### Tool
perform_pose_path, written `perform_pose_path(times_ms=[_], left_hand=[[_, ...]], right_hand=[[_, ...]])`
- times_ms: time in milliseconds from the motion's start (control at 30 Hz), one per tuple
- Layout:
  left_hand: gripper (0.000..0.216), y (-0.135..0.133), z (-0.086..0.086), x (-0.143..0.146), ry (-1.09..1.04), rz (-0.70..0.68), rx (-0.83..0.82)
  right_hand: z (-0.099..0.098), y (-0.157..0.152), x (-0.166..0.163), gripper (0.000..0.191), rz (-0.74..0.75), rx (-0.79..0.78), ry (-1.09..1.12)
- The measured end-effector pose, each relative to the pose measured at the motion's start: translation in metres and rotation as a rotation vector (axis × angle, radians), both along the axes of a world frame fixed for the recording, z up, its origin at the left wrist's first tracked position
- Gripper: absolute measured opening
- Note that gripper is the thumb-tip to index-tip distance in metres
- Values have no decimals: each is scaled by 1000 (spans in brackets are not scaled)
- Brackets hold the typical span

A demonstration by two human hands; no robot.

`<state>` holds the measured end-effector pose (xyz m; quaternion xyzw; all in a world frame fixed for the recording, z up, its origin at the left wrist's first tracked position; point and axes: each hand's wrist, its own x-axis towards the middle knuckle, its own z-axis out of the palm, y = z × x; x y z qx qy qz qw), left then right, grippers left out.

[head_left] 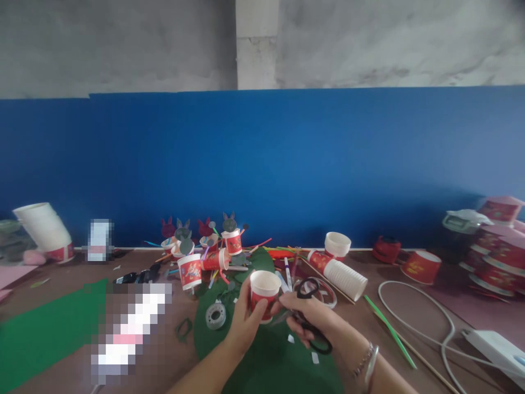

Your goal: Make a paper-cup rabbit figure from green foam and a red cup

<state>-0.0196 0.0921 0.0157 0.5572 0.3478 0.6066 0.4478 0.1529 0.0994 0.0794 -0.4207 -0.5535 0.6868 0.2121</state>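
My left hand (245,323) holds a small red and white paper cup (263,293) upright over a dark green felt sheet (268,361). My right hand (309,317) grips black-handled scissors (314,323), with the blades pointing toward the cup's side. A bracelet sits on my right wrist. Small white scraps lie on the felt under my right hand.
Beyond my hands are decorated cups with paper ears (229,238), a tape roll (215,316), markers, a lying stack of cups (340,273), and a white cup (337,244). Red bowls (496,251) stand at right, with a white cable (430,317) and power strip (496,350). Green felt (45,328) lies left.
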Motion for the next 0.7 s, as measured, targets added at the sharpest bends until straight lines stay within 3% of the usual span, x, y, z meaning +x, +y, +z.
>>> perform_pose_path(times_ms=[100,233,300,433,600,700], left_hand=[[56,0,6,1,31,49,-18],[56,1,9,1,108,139,-35],[54,1,8,3,116,176,-72],[47,3,5,6,80,230,-83],[45,4,3,7,42,231,-90],[46,6,4,3,12,284,-114]], right_hand=[[1,-6,-5,30,-70,234,-336],[7,-12,-5,20,-45,821,-669],[12,-15,-5,8,17,998,-842],[20,-19,-4,13,99,1072,-975],[23,-17,2,11,81,1102,-862],[25,-14,11,15,61,1000,-722]])
